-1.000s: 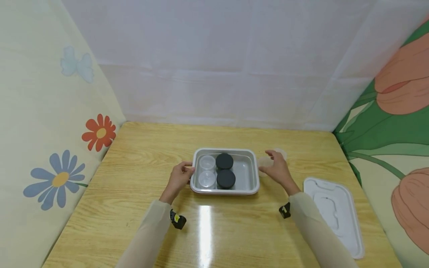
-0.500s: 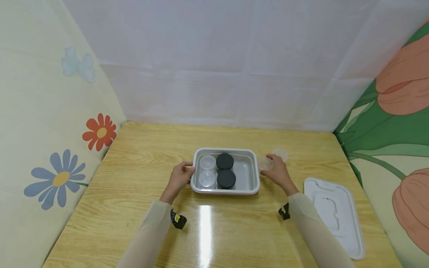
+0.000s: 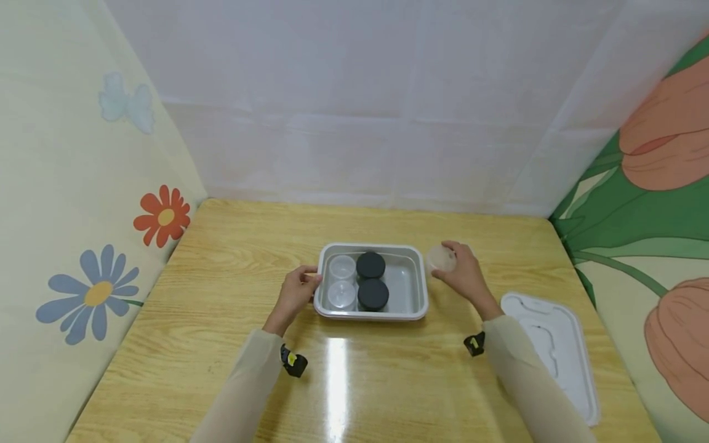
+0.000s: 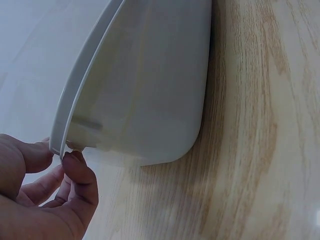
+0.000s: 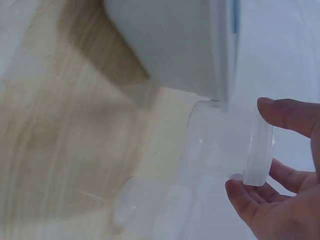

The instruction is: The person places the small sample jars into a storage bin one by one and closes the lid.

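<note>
A white rectangular tub (image 3: pixel 407 289) stands mid-table. My left hand (image 3: pixel 296 294) pinches its left rim between thumb and fingers, seen closely in the left wrist view. Inside the tub sit two clear round jars (image 3: pixel 342 295) on the left and two jars with black lids (image 3: pixel 373 294) beside them. Off the tub's right end, my right hand (image 3: pixel 464 274) grips a clear plastic jar (image 5: pixel 220 142) by its ridged lid, thumb on one side and fingers on the other. Another clear jar (image 5: pixel 145 212) stands on the table below it in the right wrist view.
A white flat lid (image 3: pixel 554 351) lies at the right, partly under the right forearm. The wooden table (image 3: pixel 249 246) meets a white cloth backdrop (image 3: pixel 354 123) at the back, with printed cloth on both sides. Light glares off the table front.
My right hand has closed on the clear jar and raised it from its spot, slightly up and back in the head view. The left hand stays on the tub's rim.
</note>
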A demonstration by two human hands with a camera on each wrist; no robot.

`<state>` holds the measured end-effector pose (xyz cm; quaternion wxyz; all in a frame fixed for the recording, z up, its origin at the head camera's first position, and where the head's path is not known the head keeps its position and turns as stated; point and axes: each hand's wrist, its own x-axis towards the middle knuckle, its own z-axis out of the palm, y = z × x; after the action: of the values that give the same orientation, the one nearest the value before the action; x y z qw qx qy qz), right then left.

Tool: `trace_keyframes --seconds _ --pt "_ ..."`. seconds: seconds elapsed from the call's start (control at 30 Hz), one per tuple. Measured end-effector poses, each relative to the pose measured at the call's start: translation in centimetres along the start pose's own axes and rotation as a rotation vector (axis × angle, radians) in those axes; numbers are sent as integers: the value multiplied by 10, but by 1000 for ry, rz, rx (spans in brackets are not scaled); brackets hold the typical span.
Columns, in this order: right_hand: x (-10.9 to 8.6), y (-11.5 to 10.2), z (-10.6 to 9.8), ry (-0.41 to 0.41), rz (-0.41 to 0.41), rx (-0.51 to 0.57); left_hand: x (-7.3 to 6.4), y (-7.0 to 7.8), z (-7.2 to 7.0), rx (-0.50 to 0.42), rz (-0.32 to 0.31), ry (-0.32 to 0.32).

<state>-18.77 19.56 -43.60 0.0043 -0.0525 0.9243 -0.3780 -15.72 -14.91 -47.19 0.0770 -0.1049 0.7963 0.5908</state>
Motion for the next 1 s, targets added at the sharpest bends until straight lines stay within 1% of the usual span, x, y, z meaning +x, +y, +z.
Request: trace_keyframes --seconds 0.27,0.5,0.63,0.77,1.0 --pt "-1 -17 -8 21 -30 -22 1 -2 0 -1 5 -1" --pt "-2 -33 -10 28 -58 14 0 -1 1 -4 12 -1" --pt "-1 -42 -5 9 -64 30 0 -1 1 -14 15 1" --pt "0 -46 3 -8 -66 45 1 -3 1 -26 18 2" --pt "1 -49 19 -3 -96 60 1 -3 0 -25 21 1"
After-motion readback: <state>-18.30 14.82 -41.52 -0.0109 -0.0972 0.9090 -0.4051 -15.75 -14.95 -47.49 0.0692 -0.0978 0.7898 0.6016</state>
